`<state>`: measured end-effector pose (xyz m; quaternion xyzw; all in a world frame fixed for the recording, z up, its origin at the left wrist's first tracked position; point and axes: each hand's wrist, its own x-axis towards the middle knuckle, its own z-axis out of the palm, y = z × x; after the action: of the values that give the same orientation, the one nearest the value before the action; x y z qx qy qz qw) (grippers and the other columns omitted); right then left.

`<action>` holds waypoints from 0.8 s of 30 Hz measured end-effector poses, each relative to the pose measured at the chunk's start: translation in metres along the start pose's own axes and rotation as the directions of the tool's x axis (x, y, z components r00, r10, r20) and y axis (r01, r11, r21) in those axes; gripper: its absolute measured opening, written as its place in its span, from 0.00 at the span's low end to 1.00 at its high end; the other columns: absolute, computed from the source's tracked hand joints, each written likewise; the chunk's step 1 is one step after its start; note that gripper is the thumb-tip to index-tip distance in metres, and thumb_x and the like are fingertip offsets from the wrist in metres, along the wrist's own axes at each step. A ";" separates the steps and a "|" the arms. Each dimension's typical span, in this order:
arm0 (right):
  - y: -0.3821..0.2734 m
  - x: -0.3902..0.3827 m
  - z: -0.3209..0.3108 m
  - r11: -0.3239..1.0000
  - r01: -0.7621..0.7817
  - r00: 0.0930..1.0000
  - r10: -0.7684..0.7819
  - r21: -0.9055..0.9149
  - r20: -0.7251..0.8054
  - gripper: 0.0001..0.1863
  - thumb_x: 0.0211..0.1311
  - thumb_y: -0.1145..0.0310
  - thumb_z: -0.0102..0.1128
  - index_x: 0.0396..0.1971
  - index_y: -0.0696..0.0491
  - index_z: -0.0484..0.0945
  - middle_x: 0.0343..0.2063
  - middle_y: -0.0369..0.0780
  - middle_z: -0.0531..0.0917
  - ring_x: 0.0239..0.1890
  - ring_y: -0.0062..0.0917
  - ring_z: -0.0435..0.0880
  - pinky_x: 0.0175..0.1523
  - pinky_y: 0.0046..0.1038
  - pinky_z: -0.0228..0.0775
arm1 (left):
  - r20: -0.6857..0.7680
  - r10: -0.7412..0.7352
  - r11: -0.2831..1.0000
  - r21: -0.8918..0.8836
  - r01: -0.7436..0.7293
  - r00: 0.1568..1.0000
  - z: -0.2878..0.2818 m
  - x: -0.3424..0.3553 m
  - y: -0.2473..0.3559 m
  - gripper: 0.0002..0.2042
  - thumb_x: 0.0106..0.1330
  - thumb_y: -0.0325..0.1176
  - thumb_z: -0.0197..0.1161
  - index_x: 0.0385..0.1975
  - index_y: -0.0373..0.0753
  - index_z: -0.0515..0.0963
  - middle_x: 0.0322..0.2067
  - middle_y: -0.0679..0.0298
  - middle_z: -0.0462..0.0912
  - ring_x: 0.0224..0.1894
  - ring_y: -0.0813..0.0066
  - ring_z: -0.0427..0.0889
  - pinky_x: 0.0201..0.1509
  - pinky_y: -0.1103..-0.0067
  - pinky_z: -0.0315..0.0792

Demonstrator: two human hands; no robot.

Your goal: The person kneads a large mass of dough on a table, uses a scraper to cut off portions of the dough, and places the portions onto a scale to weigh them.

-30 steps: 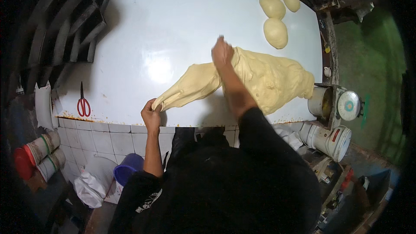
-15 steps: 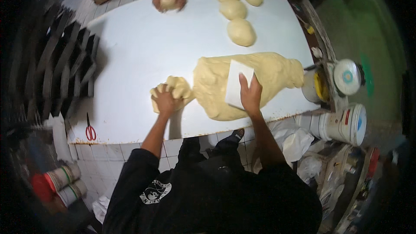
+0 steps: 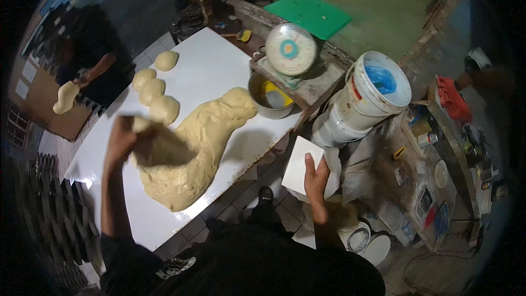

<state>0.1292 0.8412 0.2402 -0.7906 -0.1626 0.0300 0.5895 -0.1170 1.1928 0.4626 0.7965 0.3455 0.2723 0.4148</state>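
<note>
A big pale dough mass (image 3: 192, 153) lies on the white table (image 3: 208, 71). My left hand (image 3: 121, 141) is raised over the mass's left side and grips a small cut piece of dough (image 3: 140, 125). Held off the table's edge, above the tiled floor, my right hand (image 3: 316, 178) grasps a flat white scraper (image 3: 300, 165). Several rounded dough balls (image 3: 164, 109) sit in a row beyond the mass.
A metal bowl (image 3: 271, 100) and a dial scale (image 3: 290, 49) stand at the table's right end, with a white bucket (image 3: 372, 90) beside them. Another person's hand holds dough (image 3: 66, 97) at the far left. A cluttered low shelf (image 3: 433, 175) stands right.
My left hand has lifted the small dough piece off the table. My right hand has left the dough mass and swung the scraper out past the table's edge. The view has turned right.
</note>
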 end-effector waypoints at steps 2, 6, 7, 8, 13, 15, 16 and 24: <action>0.006 0.013 -0.030 0.999 0.023 0.994 -0.027 -0.038 -0.109 0.21 0.72 0.59 0.59 0.51 0.64 0.77 0.42 0.54 0.86 0.44 0.44 0.86 0.51 0.39 0.73 | 0.085 0.121 0.993 -0.001 -0.121 0.989 0.041 0.051 0.077 0.18 0.54 0.30 0.75 0.42 0.31 0.78 0.39 0.60 0.83 0.41 0.70 0.81 0.48 0.75 0.73; 0.013 0.019 -0.061 0.998 -0.022 0.969 0.037 0.063 -0.244 0.21 0.73 0.60 0.59 0.54 0.63 0.76 0.44 0.53 0.86 0.45 0.42 0.85 0.53 0.38 0.72 | 0.260 0.524 0.842 -0.018 -0.539 0.811 0.115 0.146 0.194 0.22 0.57 0.43 0.77 0.45 0.34 0.85 0.33 0.60 0.88 0.33 0.76 0.84 0.41 0.76 0.77; 0.018 0.016 -0.070 0.998 -0.043 0.962 0.053 0.043 -0.268 0.21 0.73 0.60 0.59 0.54 0.63 0.76 0.44 0.52 0.86 0.45 0.40 0.85 0.53 0.37 0.72 | 0.304 0.556 0.808 0.021 -0.589 0.774 0.139 0.173 0.217 0.22 0.58 0.43 0.77 0.47 0.34 0.85 0.35 0.59 0.88 0.35 0.72 0.87 0.42 0.75 0.80; 0.019 0.014 -0.072 0.998 -0.060 0.960 0.067 0.035 -0.273 0.21 0.73 0.61 0.58 0.54 0.63 0.77 0.44 0.51 0.86 0.45 0.39 0.85 0.53 0.37 0.72 | 0.285 0.665 0.724 -0.022 -0.689 0.690 0.160 0.220 0.222 0.24 0.57 0.44 0.77 0.48 0.34 0.85 0.36 0.57 0.89 0.36 0.67 0.89 0.45 0.75 0.82; 0.054 -0.007 -0.102 0.988 -0.099 0.918 0.138 0.121 -0.373 0.21 0.74 0.58 0.58 0.51 0.63 0.77 0.42 0.43 0.84 0.43 0.26 0.80 0.51 0.31 0.72 | 0.495 0.388 0.815 0.211 -0.541 0.777 0.292 0.324 0.280 0.33 0.56 0.53 0.75 0.59 0.39 0.79 0.53 0.50 0.83 0.54 0.53 0.83 0.56 0.64 0.80; 0.063 -0.021 -0.107 0.975 -0.085 0.908 0.160 0.203 -0.388 0.21 0.74 0.58 0.58 0.52 0.63 0.77 0.42 0.43 0.84 0.43 0.26 0.80 0.51 0.30 0.72 | 0.524 0.395 0.732 0.317 -0.603 0.754 0.333 0.364 0.257 0.36 0.53 0.51 0.77 0.62 0.45 0.76 0.59 0.45 0.77 0.58 0.47 0.80 0.59 0.58 0.78; 0.063 -0.024 -0.105 0.956 -0.078 0.899 0.190 0.283 -0.394 0.21 0.74 0.58 0.58 0.52 0.63 0.77 0.43 0.43 0.84 0.43 0.26 0.80 0.51 0.30 0.72 | 0.556 0.386 0.636 0.417 -0.649 0.736 0.343 0.381 0.245 0.39 0.51 0.49 0.79 0.66 0.51 0.74 0.65 0.40 0.70 0.62 0.41 0.76 0.61 0.52 0.76; 0.082 -0.045 -0.144 0.989 -0.146 0.788 0.107 -0.015 -0.606 0.21 0.73 0.59 0.58 0.49 0.65 0.79 0.42 0.46 0.86 0.43 0.32 0.84 0.51 0.33 0.74 | -0.101 0.917 0.327 0.744 -0.583 0.385 0.264 0.313 0.237 0.32 0.64 0.39 0.70 0.68 0.40 0.68 0.61 0.50 0.77 0.62 0.52 0.76 0.65 0.61 0.73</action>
<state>0.1393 0.6749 0.1999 -0.7856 0.0861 -0.1891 0.5828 0.3422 1.2123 0.5753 0.8403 0.0741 0.5140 -0.1559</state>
